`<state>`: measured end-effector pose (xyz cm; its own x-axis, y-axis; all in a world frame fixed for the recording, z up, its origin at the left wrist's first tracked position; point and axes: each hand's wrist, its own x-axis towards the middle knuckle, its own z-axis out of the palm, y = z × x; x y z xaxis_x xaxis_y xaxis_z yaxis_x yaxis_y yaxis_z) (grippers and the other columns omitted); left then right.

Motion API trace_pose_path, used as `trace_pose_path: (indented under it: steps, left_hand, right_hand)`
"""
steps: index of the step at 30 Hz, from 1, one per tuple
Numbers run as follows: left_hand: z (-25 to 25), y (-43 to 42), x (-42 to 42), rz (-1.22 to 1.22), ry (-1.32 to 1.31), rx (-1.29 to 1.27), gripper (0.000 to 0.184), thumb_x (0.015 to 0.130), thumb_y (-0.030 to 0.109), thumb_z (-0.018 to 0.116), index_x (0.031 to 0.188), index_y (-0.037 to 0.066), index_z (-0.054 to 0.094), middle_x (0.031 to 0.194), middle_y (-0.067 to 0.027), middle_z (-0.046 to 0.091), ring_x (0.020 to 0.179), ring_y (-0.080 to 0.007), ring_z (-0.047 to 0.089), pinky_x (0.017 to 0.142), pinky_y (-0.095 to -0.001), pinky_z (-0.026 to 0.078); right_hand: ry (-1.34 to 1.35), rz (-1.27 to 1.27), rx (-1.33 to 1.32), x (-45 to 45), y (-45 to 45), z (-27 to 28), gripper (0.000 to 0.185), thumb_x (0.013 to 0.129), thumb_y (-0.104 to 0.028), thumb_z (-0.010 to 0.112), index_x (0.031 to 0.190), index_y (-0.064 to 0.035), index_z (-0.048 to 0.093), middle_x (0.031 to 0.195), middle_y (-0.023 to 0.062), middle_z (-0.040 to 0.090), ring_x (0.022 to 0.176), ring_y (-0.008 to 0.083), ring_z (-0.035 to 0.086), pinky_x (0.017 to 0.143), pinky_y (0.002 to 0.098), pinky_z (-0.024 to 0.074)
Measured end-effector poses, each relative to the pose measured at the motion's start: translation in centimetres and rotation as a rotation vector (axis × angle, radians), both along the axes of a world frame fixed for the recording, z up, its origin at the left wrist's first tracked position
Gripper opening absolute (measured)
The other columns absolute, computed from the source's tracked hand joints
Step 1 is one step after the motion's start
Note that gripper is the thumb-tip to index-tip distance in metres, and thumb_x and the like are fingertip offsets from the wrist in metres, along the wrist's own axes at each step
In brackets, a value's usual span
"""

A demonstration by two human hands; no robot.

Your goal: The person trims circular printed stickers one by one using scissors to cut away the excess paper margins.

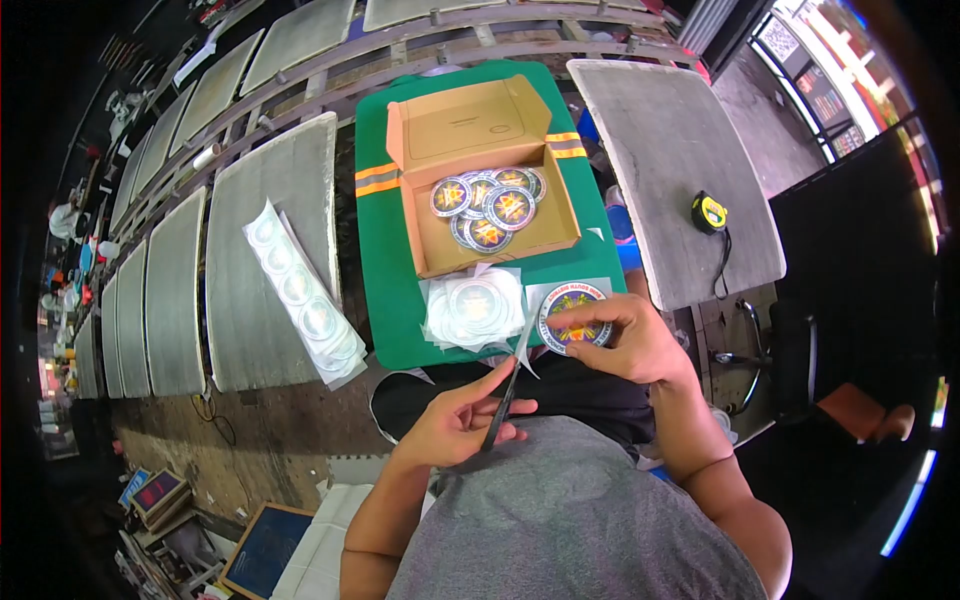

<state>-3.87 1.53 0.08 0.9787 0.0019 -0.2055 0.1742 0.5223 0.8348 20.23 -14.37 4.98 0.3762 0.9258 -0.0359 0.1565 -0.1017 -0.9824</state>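
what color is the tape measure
The tape measure is yellow and black, clearest in the head view.

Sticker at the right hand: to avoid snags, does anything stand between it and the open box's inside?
Only the near wall of the box does; the sheet pile lies left of the straight way from the sticker.

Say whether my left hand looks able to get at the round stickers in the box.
Probably yes: the box is open with its lid tipped back, and only a low stack of stickers lies between. But the left hand holds a dark tool, which could hamper picking.
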Motion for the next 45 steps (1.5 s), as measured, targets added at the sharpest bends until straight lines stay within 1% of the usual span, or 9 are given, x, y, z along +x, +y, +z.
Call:
trace_pose_path:
  steps: [3, 9, 11, 24, 33, 35, 36, 38, 45]
  left_hand:
    - [0.0, -0.4, 0.1, 0.034, -0.017, -0.047, 0.084, 0.090, -0.011, 0.065, 0.159, 0.014, 0.024, 0.133, -0.0203, 0.061, 0.126, -0.0330, 0.059, 0.098, -0.0470, 0.056]
    - [-0.3, -0.3, 0.3, 0.037, -0.067, -0.081, 0.089, 0.091, -0.002, 0.069, 0.161, 0.016, 0.018, 0.135, -0.0251, 0.059, 0.112, -0.0338, 0.068, 0.092, -0.0379, 0.055]
    - [0.1, -0.2, 0.5, 0.038, -0.046, -0.129, 0.084, 0.090, -0.011, 0.064, 0.159, 0.011, 0.023, 0.142, -0.0157, 0.053, 0.131, -0.0305, 0.055, 0.104, -0.0444, 0.053]
    - [0.3, -0.1, 0.2, 0.001, -0.048, -0.076, 0.083, 0.090, -0.012, 0.063, 0.159, 0.009, 0.022, 0.141, -0.0114, 0.054, 0.130, -0.0293, 0.056, 0.102, -0.0433, 0.054]
    - [0.7, 0.2, -0.1, -0.077, 0.009, -0.078, 0.080, 0.091, -0.013, 0.062, 0.159, 0.009, 0.024, 0.146, -0.0084, 0.049, 0.130, -0.0261, 0.056, 0.102, -0.0423, 0.054]
    - [0.6, 0.2, -0.2, -0.061, 0.019, -0.036, 0.083, 0.090, -0.011, 0.065, 0.159, 0.011, 0.024, 0.140, -0.0114, 0.055, 0.128, -0.0305, 0.058, 0.097, -0.0488, 0.057]
    - [0.7, 0.2, -0.2, -0.061, 0.019, -0.036, 0.083, 0.090, -0.011, 0.065, 0.159, 0.011, 0.024, 0.140, -0.0114, 0.055, 0.128, -0.0305, 0.058, 0.097, -0.0488, 0.057]
    - [1.2, 0.4, -0.3, -0.097, 0.070, -0.043, 0.080, 0.091, -0.014, 0.060, 0.159, 0.010, 0.026, 0.147, -0.0114, 0.050, 0.128, -0.0241, 0.057, 0.101, -0.0378, 0.054]
    - [1.5, 0.9, -0.2, -0.165, 0.114, 0.000, 0.083, 0.090, -0.013, 0.063, 0.159, 0.012, 0.026, 0.135, -0.0172, 0.060, 0.126, -0.0227, 0.059, 0.103, -0.0327, 0.050]
  right_hand:
    - [-0.010, -0.007, 0.013, -0.3, 0.1, 0.1, 0.031, 0.081, 0.002, 0.072, 0.112, 0.0003, 0.074, 0.108, 0.0124, 0.075, 0.101, 0.0165, 0.070, 0.091, 0.0301, 0.0535]
    - [-0.027, 0.034, 0.036, -1.0, 0.5, 0.4, 0.033, 0.081, 0.002, 0.072, 0.113, -0.0011, 0.074, 0.106, 0.0134, 0.076, 0.098, 0.0172, 0.071, 0.089, 0.0308, 0.0541]
    - [-0.030, 0.047, 0.034, -0.9, 0.5, 0.7, 0.033, 0.080, 0.003, 0.072, 0.113, -0.0014, 0.074, 0.105, 0.0136, 0.076, 0.098, 0.0176, 0.071, 0.089, 0.0310, 0.0542]
    - [-0.060, 0.119, -0.005, -0.2, -0.1, 0.7, 0.030, 0.080, 0.000, 0.072, 0.110, -0.0027, 0.075, 0.102, 0.0137, 0.076, 0.094, 0.0218, 0.072, 0.087, 0.0327, 0.0551]
    - [-0.090, 0.193, 0.016, 0.9, -0.4, 1.0, 0.030, 0.080, -0.001, 0.073, 0.109, -0.0030, 0.075, 0.100, 0.0141, 0.075, 0.093, 0.0212, 0.071, 0.083, 0.0327, 0.0551]
    - [-0.075, 0.209, -0.044, 1.1, -0.5, 1.6, 0.029, 0.079, -0.001, 0.073, 0.109, -0.0027, 0.075, 0.100, 0.0142, 0.075, 0.093, 0.0212, 0.071, 0.083, 0.0325, 0.0550]
    - [-0.059, 0.225, -0.104, 1.2, -0.6, 1.8, 0.029, 0.079, -0.001, 0.073, 0.108, -0.0024, 0.075, 0.100, 0.0143, 0.075, 0.093, 0.0211, 0.071, 0.083, 0.0323, 0.0548]
    - [-0.067, 0.243, -0.077, 1.5, -0.7, 1.6, 0.029, 0.079, -0.001, 0.073, 0.108, -0.0022, 0.075, 0.100, 0.0142, 0.075, 0.092, 0.0207, 0.071, 0.082, 0.0321, 0.0547]
    - [-0.046, 0.417, -0.085, 1.9, -0.5, 1.6, 0.030, 0.079, -0.001, 0.072, 0.108, -0.0027, 0.075, 0.101, 0.0138, 0.075, 0.091, 0.0209, 0.071, 0.081, 0.0322, 0.0546]
